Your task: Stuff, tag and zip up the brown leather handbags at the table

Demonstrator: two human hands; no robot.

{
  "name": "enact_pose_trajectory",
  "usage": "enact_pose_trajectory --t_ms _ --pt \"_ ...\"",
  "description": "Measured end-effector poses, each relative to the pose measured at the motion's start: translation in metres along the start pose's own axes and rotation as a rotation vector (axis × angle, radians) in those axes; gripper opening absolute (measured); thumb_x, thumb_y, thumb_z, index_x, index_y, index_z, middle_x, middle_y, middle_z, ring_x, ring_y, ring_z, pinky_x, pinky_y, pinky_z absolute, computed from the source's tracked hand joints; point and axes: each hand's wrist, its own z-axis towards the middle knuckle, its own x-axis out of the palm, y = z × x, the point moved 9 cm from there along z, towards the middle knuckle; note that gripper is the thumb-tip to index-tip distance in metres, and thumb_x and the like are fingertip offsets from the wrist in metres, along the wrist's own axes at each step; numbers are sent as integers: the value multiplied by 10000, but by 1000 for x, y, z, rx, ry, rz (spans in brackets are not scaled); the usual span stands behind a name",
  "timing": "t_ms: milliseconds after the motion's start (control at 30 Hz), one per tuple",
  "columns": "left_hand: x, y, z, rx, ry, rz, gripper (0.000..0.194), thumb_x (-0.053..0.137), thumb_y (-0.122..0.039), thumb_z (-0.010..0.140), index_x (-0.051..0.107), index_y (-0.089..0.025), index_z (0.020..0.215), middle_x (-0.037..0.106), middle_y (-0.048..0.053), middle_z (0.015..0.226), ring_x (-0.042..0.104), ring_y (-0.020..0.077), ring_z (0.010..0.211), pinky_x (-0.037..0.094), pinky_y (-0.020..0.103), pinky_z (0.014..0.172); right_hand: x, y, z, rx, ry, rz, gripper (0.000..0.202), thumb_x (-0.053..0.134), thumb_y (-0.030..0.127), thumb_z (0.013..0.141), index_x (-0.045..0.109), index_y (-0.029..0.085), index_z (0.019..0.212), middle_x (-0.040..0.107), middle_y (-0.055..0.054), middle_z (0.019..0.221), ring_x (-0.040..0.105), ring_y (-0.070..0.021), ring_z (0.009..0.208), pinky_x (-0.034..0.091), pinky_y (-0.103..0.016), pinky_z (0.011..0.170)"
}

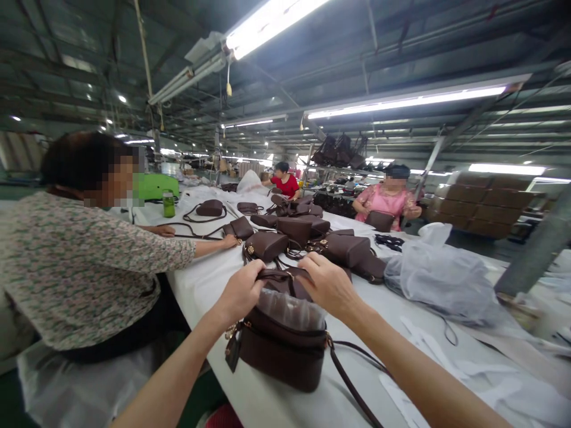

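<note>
My left hand point(241, 291) is closed on the upper rim of the brown handbag point(285, 351), gripping it at the bag's 10 o'clock edge. My right hand point(328, 282) is closed on the same rim at the 1 o'clock edge, fingers curled over the top. The handbag stands upright on the white desk point(267, 404), at 6 o'clock in the view, directly in front of me. Its mouth is pulled open between my two hands. Clear plastic stuffing point(289, 309) shows inside the opening. A dark tag point(232, 353) hangs from the bag's left end, below gold hardware. The bag's shoulder strap point(352, 386) runs from its right end across the desk toward 5 o'clock.

A cluster of finished brown bags point(307, 235) lies on the desk at 12 o'clock from my hands, near them but not touching. A heap of translucent plastic bags point(441, 279) sits at 2 o'clock. White paper strips point(428, 339) lie on the desk at 4 o'clock.

A co-worker in a patterned blouse point(80, 267) sits at 9 o'clock, one hand point(229, 241) resting against a small brown bag point(239, 227). A green bottle point(168, 203) stands at 11 o'clock, well apart. Two more people, one in red point(285, 183) and one in pink point(386, 199), work at the far end of the desk, at 12 and 1 o'clock.
</note>
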Motion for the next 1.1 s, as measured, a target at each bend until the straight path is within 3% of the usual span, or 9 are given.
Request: enact_pose_trajectory --t_ms 167,300,400,500,600,700,867,1000,1100 --pt "-7 -46 -39 325 -217 374 468 421 -34 791 488 -145 1241 452 170 1362 441 287 1235 388 476 1031 24 29 -54 -56 151 -69 164 663 334 842 600 185 867 659 -39 809 605 -207 755 414 -296 624" --pt "44 -74 -78 658 140 472 481 467 -133 868 423 -138 1347 567 124 1261 494 246 1171 393 425 1062 14 71 -84 -361 -113 41 150 525 161 921 572 192 782 651 -13 775 565 -169 737 413 -296 686" --pt "54 -57 -86 587 147 561 308 508 -175 900 527 -155 1207 630 83 1085 544 233 1037 428 430 1000 4 84 -101 -516 -199 110 304 377 134 973 562 179 736 616 -16 715 535 -149 692 430 -299 755" --pt "55 -48 -95 640 88 595 99 488 -184 935 586 -171 928 614 38 878 551 190 855 462 392 896 8 80 -108 -532 -105 166 322 344 147 985 577 174 764 624 -29 746 562 -152 744 442 -271 735" --pt "52 -51 -103 737 50 517 206 412 -190 976 578 -171 856 595 17 807 542 156 803 447 369 913 11 68 -109 -480 -22 310 258 406 221 987 560 189 782 648 -14 803 582 -134 751 437 -234 684" --pt "48 -50 -101 725 29 489 238 373 -176 989 611 -165 985 629 34 902 558 155 895 415 373 992 18 48 -101 -317 36 363 231 418 246 978 532 199 783 632 0 769 576 -123 681 409 -224 616" --pt "45 -44 -102 772 -120 642 369 388 -65 949 545 -172 1265 546 109 1288 457 236 1238 269 477 1127 14 19 -76 -127 -76 75 218 382 154 931 477 204 742 563 17 627 537 -121 517 320 -241 505" --pt "52 -36 -98 682 -89 568 308 351 -115 964 605 -141 1137 631 72 1057 536 195 1027 355 405 1058 9 15 -62 -100 -144 -211 186 432 89 855 461 210 716 547 28 580 501 -120 431 207 -260 442" --pt "62 -35 -87 518 88 499 152 511 -256 926 624 -164 882 622 51 853 529 201 808 465 386 818 7 22 -59 -120 -142 -267 182 471 62 806 448 214 708 542 33 571 510 -123 426 187 -267 443"
